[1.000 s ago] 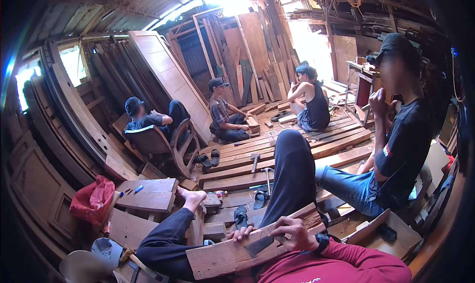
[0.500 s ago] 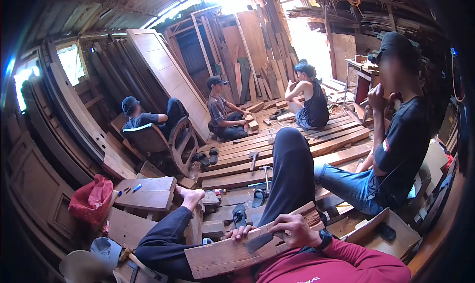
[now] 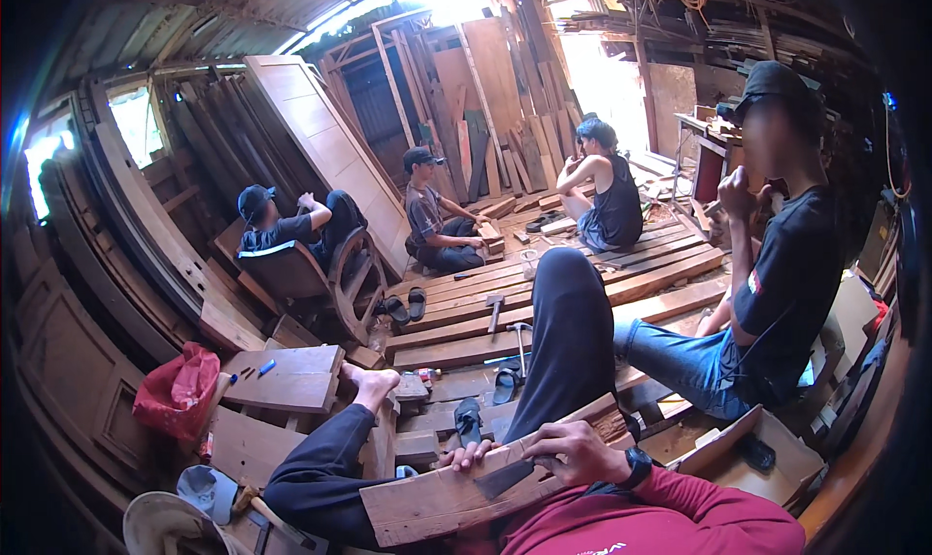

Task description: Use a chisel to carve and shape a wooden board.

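A reddish-brown wooden board [image 3: 413, 509] lies slantwise across my lap, its rough, notched end up at the right. My left hand [image 3: 468, 455] has its fingers curled over the board's upper edge; the rest of it is behind the wood. On the board's face my right hand [image 3: 578, 451] is closed around the end of a dark, flat, blade-like piece [image 3: 506, 478]. That piece lies against the wood and points down to the left. Its exact kind is not clear.
A hammer [image 3: 520, 346] and a mallet [image 3: 495, 312] rest on planks beyond my raised knee. Sandals [image 3: 468, 419] are nearby. At right sits a person [image 3: 791, 273] beside an open cardboard box [image 3: 767, 463]. A red bag [image 3: 178, 390] stands left; three other people sit farther back.
My hands and the board stay nearly in place, with only a slight shift of the dark piece leftward. The person in the chair has raised a hand.
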`<state>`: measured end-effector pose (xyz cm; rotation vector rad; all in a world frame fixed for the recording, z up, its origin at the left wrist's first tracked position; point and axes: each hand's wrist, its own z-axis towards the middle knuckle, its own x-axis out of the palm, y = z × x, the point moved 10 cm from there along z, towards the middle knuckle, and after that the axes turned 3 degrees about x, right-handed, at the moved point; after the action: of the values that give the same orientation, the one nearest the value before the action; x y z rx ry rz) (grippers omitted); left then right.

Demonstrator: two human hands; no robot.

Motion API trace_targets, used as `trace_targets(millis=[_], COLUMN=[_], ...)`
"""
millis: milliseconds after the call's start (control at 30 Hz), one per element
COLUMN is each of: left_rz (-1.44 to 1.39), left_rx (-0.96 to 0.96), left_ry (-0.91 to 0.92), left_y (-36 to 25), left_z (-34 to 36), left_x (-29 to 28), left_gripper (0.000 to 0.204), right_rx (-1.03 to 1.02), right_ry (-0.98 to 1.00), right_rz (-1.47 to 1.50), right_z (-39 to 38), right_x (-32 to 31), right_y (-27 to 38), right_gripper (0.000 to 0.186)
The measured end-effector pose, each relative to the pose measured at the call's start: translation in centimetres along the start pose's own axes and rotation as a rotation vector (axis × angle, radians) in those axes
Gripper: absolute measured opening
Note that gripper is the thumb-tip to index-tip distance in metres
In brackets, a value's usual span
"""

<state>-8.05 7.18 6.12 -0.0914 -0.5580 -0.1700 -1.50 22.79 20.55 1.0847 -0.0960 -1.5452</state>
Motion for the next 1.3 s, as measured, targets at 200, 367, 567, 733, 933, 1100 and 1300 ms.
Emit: trace_targets(millis=[200, 367, 567, 733, 933, 1100, 1300], left_rz=[0.001, -0.041, -0.052, -0.048, -0.036, -0.043, -0.028], left_rx=[-0.004, 0.064, 0.039, 0.041, 0.042, 0.066, 0.056], left_ry=[-0.122, -0.028, -0.097, -0.122, -0.128, -0.205, -0.115], left_y=[0.2, 0.5, 0.7, 0.7, 0.5, 0.7, 0.4], left_z=[0.1, 0.7, 0.7, 0.4, 0.4, 0.2, 0.6], left_x=[0.0, 1.1, 1.1, 0.6, 0.9, 0.9, 0.8], left_gripper=[0.048, 0.048, 0.048, 0.048, 0.049, 0.049, 0.049], right_rx=[-0.070, -0.040, 0.005, -0.083, 0.021, -0.061, -0.031], right_ry=[0.117, -0.032, 0.021, 0.143, 0.026, 0.102, 0.123], right_rz=[0.011, 0.046, 0.021, 0.012, 0.003, 0.002, 0.075], right_z=[-0.6, -0.1, -0.3, -0.6, 0.0, -0.4, 0.3], right_x=[3.1, 0.4, 1.0, 3.3, -0.4, 2.4, 1.8], right_y=[0.6, 0.3, -0.3, 0.1, -0.7, 0.0, 0.2], right_gripper=[0.021, 0.015, 0.014, 0.020, 0.013, 0.016, 0.016])
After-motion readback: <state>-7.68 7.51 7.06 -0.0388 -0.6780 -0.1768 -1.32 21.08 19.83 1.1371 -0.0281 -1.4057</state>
